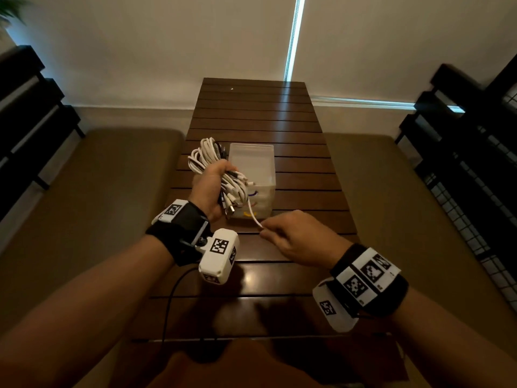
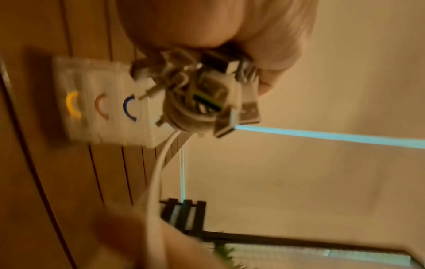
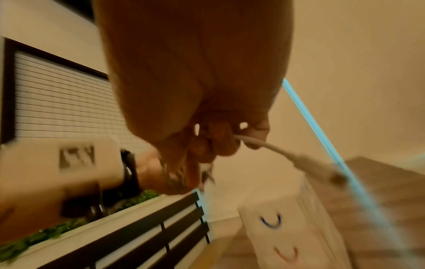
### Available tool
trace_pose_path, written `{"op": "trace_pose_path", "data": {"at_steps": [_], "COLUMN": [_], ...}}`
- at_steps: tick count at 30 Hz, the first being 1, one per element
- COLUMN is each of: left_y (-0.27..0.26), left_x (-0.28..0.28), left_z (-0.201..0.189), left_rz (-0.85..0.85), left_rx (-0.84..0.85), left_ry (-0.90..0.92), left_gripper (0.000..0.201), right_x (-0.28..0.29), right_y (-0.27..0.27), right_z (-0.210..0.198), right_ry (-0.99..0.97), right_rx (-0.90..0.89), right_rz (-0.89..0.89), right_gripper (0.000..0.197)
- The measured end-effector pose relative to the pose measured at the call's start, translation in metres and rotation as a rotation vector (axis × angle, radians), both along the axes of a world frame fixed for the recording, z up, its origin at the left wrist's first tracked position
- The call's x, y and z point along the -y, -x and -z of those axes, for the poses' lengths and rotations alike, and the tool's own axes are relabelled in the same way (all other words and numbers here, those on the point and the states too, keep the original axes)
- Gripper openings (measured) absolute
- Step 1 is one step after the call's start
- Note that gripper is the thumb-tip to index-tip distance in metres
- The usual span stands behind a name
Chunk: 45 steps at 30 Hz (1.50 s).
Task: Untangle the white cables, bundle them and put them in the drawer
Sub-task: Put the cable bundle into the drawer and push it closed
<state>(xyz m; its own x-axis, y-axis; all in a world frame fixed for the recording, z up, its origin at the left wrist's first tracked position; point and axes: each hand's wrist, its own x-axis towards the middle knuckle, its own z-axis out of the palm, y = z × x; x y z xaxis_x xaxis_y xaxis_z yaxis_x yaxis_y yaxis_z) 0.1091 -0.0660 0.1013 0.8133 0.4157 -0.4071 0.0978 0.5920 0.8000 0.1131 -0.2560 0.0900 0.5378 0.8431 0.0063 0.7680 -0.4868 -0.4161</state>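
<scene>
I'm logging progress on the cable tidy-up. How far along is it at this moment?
Done: the white cables are off the table, gathered into a rough coil that the left hand grips. In hand: the right hand pinches one loose cable end trailing from the coil, so sorting or wrapping is not finished. Left: securing the bundle and putting it in the drawer unit, whose three drawers look closed.

No words, brands or numbers can be read; the only signs are black-and-white square coded markers on the white wrist-camera housing (image 1: pixel 219 254) and on the white panels of the black wristband (image 1: pixel 366 278), too blocky to decode.
</scene>
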Motion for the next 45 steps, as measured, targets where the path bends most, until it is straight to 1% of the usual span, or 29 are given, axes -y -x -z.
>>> {"op": "trace_pose_path", "data": {"at_steps": [1, 2, 3, 4, 5, 7, 8, 9, 10, 13, 15, 17, 18, 19, 20, 22, 23, 24, 25, 26, 27, 30, 35, 36, 38, 39, 41, 43, 45], "left_y": [-0.001, -0.001, 0.000, 0.002, 0.003, 0.008, 0.011, 0.014, 0.017, 0.023, 0.024, 0.024, 0.024, 0.024, 0.023, 0.021, 0.021, 0.020, 0.020, 0.018, 0.018, 0.016, 0.013, 0.013, 0.011, 0.010, 0.007, 0.006, 0.005], "left_x": [-0.002, -0.003, -0.002, 0.000, 0.003, 0.010, 0.013, 0.015, 0.017, 0.019, 0.023, 0.026, 0.027, 0.028, 0.029, 0.032, 0.034, 0.035, 0.036, 0.036, 0.035, 0.031, 0.028, 0.027, 0.026, 0.027, 0.028, 0.028, 0.027], "left_z": [0.004, 0.006, 0.007, 0.007, 0.006, 0.001, 0.001, 0.000, 0.000, 0.006, 0.005, 0.004, 0.003, 0.001, 0.000, -0.003, -0.005, -0.007, -0.007, -0.007, -0.008, -0.008, 0.001, 0.004, 0.011, 0.012, 0.016, 0.020, 0.024], "left_rz": [-0.044, -0.068, -0.057, -0.018, 0.042, 0.196, 0.273, 0.338, 0.388, 0.508, 0.546, 0.556, 0.558, 0.563, 0.565, 0.534, 0.517, 0.503, 0.501, 0.508, 0.520, 0.543, 0.514, 0.521, 0.521, 0.513, 0.523, 0.565, 0.557], "left_rx": [-0.064, -0.102, -0.107, -0.087, -0.055, 0.004, 0.029, 0.048, 0.062, 0.094, 0.108, 0.088, 0.081, 0.080, 0.090, 0.138, 0.160, 0.176, 0.185, 0.189, 0.181, 0.131, 0.075, 0.067, 0.052, 0.048, 0.058, 0.067, 0.053], "left_ry": [-0.178, -0.331, -0.429, -0.479, -0.494, -0.488, -0.458, -0.401, -0.324, -0.110, -0.067, -0.120, -0.156, -0.188, -0.208, -0.237, -0.259, -0.279, -0.297, -0.311, -0.325, -0.378, -0.456, -0.484, -0.545, -0.576, -0.695, -0.843, -0.914], "left_gripper": [0.013, 0.008, 0.007, 0.007, 0.009, 0.010, 0.008, 0.005, 0.007, 0.026, 0.038, 0.056, 0.062, 0.062, 0.055, 0.026, 0.014, 0.012, 0.014, 0.016, 0.017, 0.017, 0.018, 0.019, 0.019, 0.017, 0.015, 0.020, 0.024], "right_x": [0.000, -0.001, -0.003, -0.005, -0.008, -0.012, -0.014, -0.016, -0.017, -0.024, -0.027, -0.029, -0.030, -0.030, -0.031, -0.035, -0.037, -0.039, -0.041, -0.042, -0.043, -0.044, -0.048, -0.051, -0.058, -0.060, -0.062, -0.063, -0.067], "right_y": [0.001, 0.001, 0.000, -0.003, -0.008, -0.020, -0.025, -0.030, -0.034, -0.038, -0.036, -0.032, -0.029, -0.027, -0.025, -0.022, -0.020, -0.020, -0.020, -0.020, -0.020, -0.022, -0.022, -0.024, -0.027, -0.027, -0.029, -0.032, -0.032], "right_z": [-0.010, -0.020, -0.031, -0.039, -0.045, -0.053, -0.054, -0.053, -0.051, -0.042, -0.039, -0.038, -0.039, -0.039, -0.039, -0.038, -0.037, -0.036, -0.033, -0.032, -0.030, -0.024, -0.019, -0.017, -0.015, -0.015, -0.014, -0.010, -0.007], "right_ry": [0.024, -0.010, -0.087, -0.188, -0.293, -0.449, -0.492, -0.518, -0.533, -0.608, -0.645, -0.666, -0.664, -0.652, -0.643, -0.667, -0.691, -0.712, -0.719, -0.708, -0.687, -0.639, -0.626, -0.653, -0.704, -0.709, -0.724, -0.731, -0.780], "right_rx": [0.083, 0.133, 0.147, 0.140, 0.119, 0.010, -0.064, -0.122, -0.161, -0.300, -0.393, -0.474, -0.492, -0.501, -0.516, -0.582, -0.606, -0.615, -0.618, -0.621, -0.631, -0.672, -0.723, -0.754, -0.801, -0.784, -0.701, -0.624, -0.577], "right_rz": [-0.048, -0.078, -0.083, -0.063, -0.024, 0.098, 0.166, 0.227, 0.272, 0.335, 0.359, 0.352, 0.340, 0.334, 0.333, 0.348, 0.353, 0.358, 0.363, 0.372, 0.389, 0.427, 0.449, 0.452, 0.495, 0.526, 0.570, 0.584, 0.601], "right_gripper": [0.027, 0.030, 0.031, 0.032, 0.030, 0.020, 0.016, 0.015, 0.015, 0.017, 0.016, 0.013, 0.011, 0.010, 0.009, 0.007, 0.014, 0.027, 0.042, 0.052, 0.056, 0.056, 0.052, 0.054, 0.067, 0.067, 0.053, 0.045, 0.033]}}
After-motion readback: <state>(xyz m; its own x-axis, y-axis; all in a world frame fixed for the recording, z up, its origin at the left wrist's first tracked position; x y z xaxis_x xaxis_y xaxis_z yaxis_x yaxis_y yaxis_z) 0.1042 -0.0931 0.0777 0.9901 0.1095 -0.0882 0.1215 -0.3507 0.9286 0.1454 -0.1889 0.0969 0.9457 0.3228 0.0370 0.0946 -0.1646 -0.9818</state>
